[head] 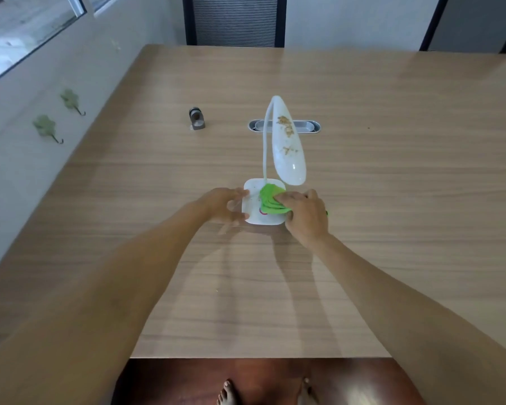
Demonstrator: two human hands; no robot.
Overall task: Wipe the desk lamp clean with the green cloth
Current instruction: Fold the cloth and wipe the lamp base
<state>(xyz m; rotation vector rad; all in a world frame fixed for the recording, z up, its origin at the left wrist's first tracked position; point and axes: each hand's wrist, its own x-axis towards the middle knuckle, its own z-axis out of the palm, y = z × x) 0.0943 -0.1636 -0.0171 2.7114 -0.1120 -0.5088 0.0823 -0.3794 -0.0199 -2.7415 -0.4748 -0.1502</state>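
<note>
A white desk lamp stands in the middle of the wooden table, with a square base (256, 217), a thin bent neck and a long oval head (288, 150). Brown crumbs and smears lie on top of the head. My left hand (227, 204) grips the left edge of the base. My right hand (304, 213) presses a folded green cloth (270, 200) onto the right part of the base, beside the foot of the neck. A pink ring mark on the base shows just below the cloth.
A small grey metal object (197, 119) stands on the table to the far left of the lamp. An oval cable slot (307, 126) is set into the table behind the lamp. A dark chair back (235, 20) stands at the far edge. Wall hooks (48, 128) are at left.
</note>
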